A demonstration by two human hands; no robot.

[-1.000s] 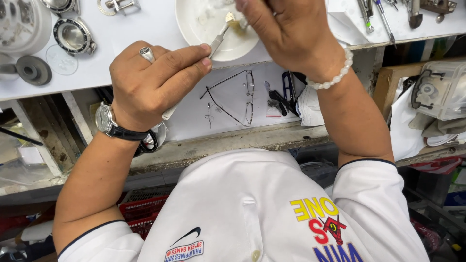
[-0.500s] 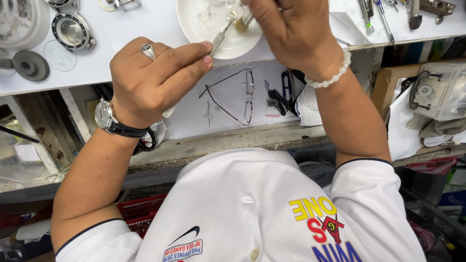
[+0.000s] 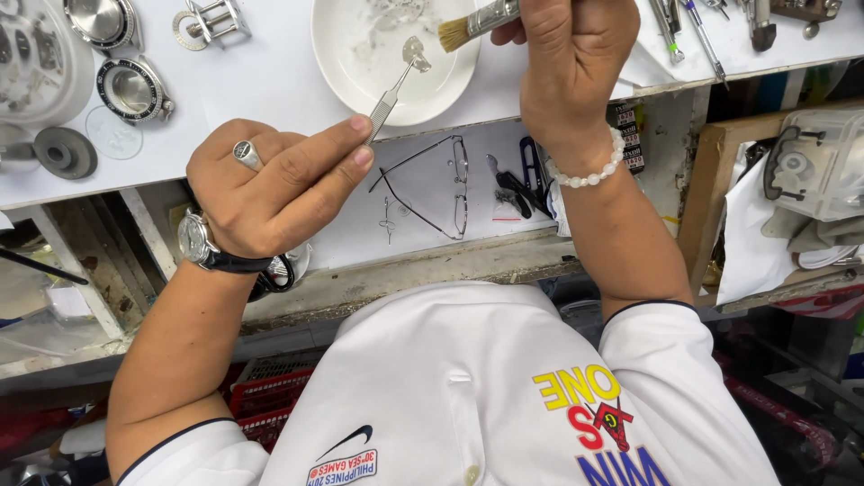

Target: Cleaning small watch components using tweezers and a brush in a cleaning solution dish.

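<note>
Tweezers (image 3: 389, 94) in left hand (image 3: 270, 184), brush (image 3: 472, 22) in right hand (image 3: 576, 63)

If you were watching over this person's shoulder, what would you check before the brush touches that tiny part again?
1. Small metal part gripped in the tweezers: ok, it sits at the tips.
2. Left hand steady on the tweezers: ok, thumb and forefinger pinch the handle.
3. Part held over the white dish, so a drop lands inside: ok.
4. Brush in the right hand, bristles aimed at the part: ok, close beside it but not touching.
5. Part already clean: cannot tell, too small to see.
6. Watch cases and loose parts clear of the dish: ok, they lie off to the side.
</note>
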